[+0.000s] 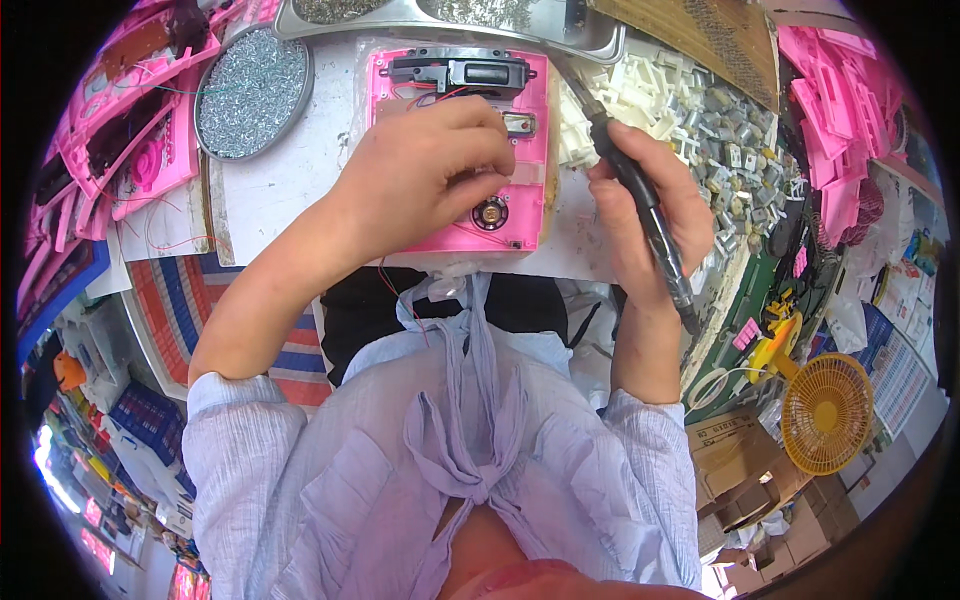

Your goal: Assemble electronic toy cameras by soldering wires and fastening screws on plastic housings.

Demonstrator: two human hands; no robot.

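A pink plastic housing [430, 238] lies on the white tabletop in front of me. It holds a black mechanism [488, 73] along its far edge, thin wires, a small metal-framed part [520, 124] and a round speaker-like part [490, 212]. Over its middle is my left hand [450, 160], fingers curled with thumb and fingertips close together. Whatever they may pinch is hidden. Right of the housing, my right hand [655, 205] grips a long black-handled tool [638, 182] with a slim metal shaft pointing far left; whether it is a screwdriver or a soldering iron I cannot tell.
A round dish of small silver screws [252, 95] stands far left. A metal tray [570, 35] with small parts sits at the back. White plastic pieces [640, 95] and small motors [735, 150] are heaped right. Pink shells pile on both sides. A yellow fan [825, 413] stands lower right.
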